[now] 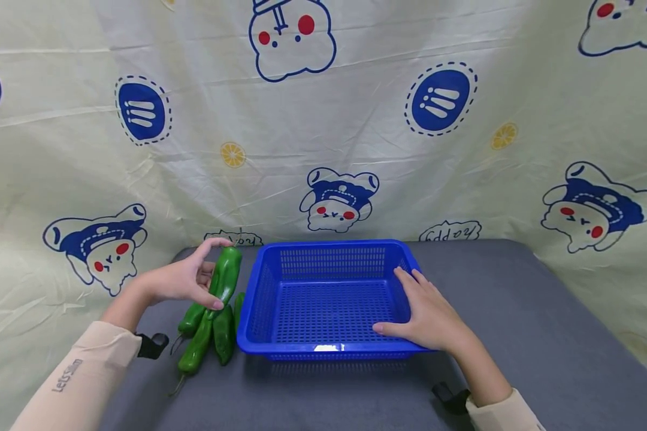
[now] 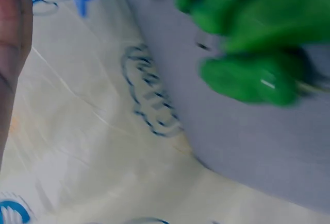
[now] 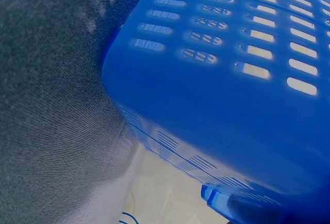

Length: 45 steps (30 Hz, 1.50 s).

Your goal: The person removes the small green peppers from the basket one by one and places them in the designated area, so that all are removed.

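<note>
Several green peppers [image 1: 198, 347] lie bunched on the left of the table, with blurred peppers [image 2: 252, 77] showing in the left wrist view. My left hand [image 1: 178, 281] is over the bunch, thumb and index finger spread around one pepper [image 1: 229, 269]. Its thumb overlaps that pepper's lower part, and the other fingertips are partly hidden behind it. A blue perforated plastic basket [image 1: 329, 347] stands at the centre with nothing in it. My right hand [image 1: 431, 311] rests over its near right corner, fingers and thumb extended inside the rim. The right wrist view shows the basket's outer wall [image 3: 206, 110] close up.
The dark grey tabletop [image 1: 485, 299] extends to the right of the basket. Behind it hangs a pale cloth [image 1: 356, 120] printed with cartoon figures. Black straps [image 1: 152, 346] are at both wrists.
</note>
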Available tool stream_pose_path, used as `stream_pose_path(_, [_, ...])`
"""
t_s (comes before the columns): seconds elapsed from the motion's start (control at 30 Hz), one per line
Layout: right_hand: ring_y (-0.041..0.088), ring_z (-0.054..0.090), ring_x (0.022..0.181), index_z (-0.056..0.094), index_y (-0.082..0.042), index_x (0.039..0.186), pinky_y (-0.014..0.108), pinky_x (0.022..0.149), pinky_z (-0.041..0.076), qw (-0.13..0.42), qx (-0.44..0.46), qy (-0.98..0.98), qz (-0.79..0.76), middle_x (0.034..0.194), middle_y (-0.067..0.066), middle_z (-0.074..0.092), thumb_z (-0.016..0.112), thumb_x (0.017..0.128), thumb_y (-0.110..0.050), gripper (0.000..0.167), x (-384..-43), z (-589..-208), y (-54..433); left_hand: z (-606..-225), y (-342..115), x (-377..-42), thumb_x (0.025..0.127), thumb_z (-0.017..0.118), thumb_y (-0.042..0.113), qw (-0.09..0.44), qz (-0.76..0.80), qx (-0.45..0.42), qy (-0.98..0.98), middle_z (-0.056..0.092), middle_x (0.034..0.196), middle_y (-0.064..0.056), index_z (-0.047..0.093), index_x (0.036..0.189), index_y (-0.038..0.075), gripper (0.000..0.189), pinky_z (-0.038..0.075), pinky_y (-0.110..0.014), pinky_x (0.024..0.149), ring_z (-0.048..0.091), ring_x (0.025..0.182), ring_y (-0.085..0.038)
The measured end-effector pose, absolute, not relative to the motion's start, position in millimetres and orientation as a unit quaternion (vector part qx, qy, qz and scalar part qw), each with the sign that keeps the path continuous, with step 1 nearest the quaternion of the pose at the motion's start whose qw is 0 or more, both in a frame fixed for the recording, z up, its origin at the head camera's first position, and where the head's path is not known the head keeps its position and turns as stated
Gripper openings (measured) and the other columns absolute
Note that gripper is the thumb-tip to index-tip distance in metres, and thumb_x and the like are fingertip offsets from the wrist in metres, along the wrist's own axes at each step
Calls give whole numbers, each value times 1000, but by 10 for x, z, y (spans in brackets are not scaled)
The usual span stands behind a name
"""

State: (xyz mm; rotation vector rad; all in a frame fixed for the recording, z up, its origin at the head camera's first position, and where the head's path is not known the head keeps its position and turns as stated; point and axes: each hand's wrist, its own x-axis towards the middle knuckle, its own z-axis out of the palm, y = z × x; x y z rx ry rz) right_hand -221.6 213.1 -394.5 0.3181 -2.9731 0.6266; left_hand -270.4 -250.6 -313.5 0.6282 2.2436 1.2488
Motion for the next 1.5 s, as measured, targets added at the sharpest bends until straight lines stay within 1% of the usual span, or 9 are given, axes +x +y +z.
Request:
stream_pose_path(0.17, [50, 19, 148, 22, -10, 158, 78, 103, 26, 46, 107, -972, 204, 162, 19, 25, 65, 66, -85, 126, -2231, -3942, 2127, -3383, -2814, -2585, 79, 81, 5, 259, 454, 206, 827, 54, 127, -32, 1, 149, 20, 107, 58, -44, 82, 67, 99, -32])
stream_pose_path(0.4, [49, 19, 148, 23, -10, 157, 78, 104, 26, 43, 108, -971, 207, 162, 19, 26, 65, 66, -85, 125, -2239, -3947, 2115, -3658, -2967, -2490, 76, 82, 2, 274, 438, 177, 837, 57, 121, -27, 1, 149, 15, 110, 57, -42, 81, 67, 97, -30])
stream_pose_path(0.63, [49, 19, 148, 23, -10, 157, 78, 103, 27, 45, 104, -972, 207, 162, 19, 25, 65, 66, -85, 126, -2246, -3955, 2100, -3730, -2958, -2451, 74, 82, 1, 270, 409, 177, 853, 59, 114, -24, 2, 150, 8, 110, 54, -38, 82, 64, 97, -28])
stream_pose_path(0.87, [49, 19, 148, 23, -11, 157, 78, 104, 26, 45, 104, -972, 208, 162, 19, 25, 65, 65, -86, 126, -2253, -3950, 2100, -3800, -2927, -2418, 75, 85, 9, 275, 361, 140, 880, 57, 115, -18, 11, 149, 13, 105, 49, -37, 80, 56, 99, -26])
stream_pose_path(1.1, [49, 18, 148, 22, -11, 158, 78, 104, 26, 41, 110, -971, 210, 163, 19, 25, 66, 66, -84, 125, -2247, -3940, 2110, -3863, -2855, -2384, 80, 83, 19, 271, 370, 174, 872, 58, 117, -18, 11, 151, 8, 102, 49, -37, 84, 59, 102, -25])
stream_pose_path(1.17, [49, 18, 148, 22, -11, 158, 78, 104, 25, 41, 110, -971, 210, 163, 19, 25, 66, 66, -84, 125, -2248, -3937, 2117, -3860, -2822, -2369, 81, 83, 22, 264, 364, 184, 874, 60, 111, -16, 11, 153, 8, 102, 48, -35, 81, 60, 97, -23])
stream_pose_path(1.23, [49, 18, 148, 22, -11, 158, 78, 104, 25, 42, 109, -971, 209, 162, 19, 25, 66, 66, -84, 125, -2251, -3933, 2123, -3857, -2788, -2353, 81, 83, 26, 253, 348, 191, 882, 61, 99, -12, 12, 155, 7, 104, 47, -32, 75, 58, 87, -19])
stream_pose_path(1.37, [49, 18, 148, 23, -10, 157, 78, 104, 25, 44, 108, -972, 206, 162, 19, 25, 65, 67, -85, 125, -2260, -3935, 2136, -3880, -2719, -2318, 79, 84, 32, 232, 318, 188, 900, 55, 75, -4, 15, 157, 7, 107, 42, -28, 61, 51, 69, -14])
stream_pose_path(1.5, [49, 18, 148, 23, -10, 157, 78, 105, 25, 44, 106, -973, 203, 162, 19, 26, 64, 66, -86, 125, -2257, -3946, 2143, -3929, -2675, -2282, 76, 86, 33, 210, 289, 174, 918, 53, 70, -1, 21, 157, 10, 106, 40, -27, 56, 48, 63, -13])
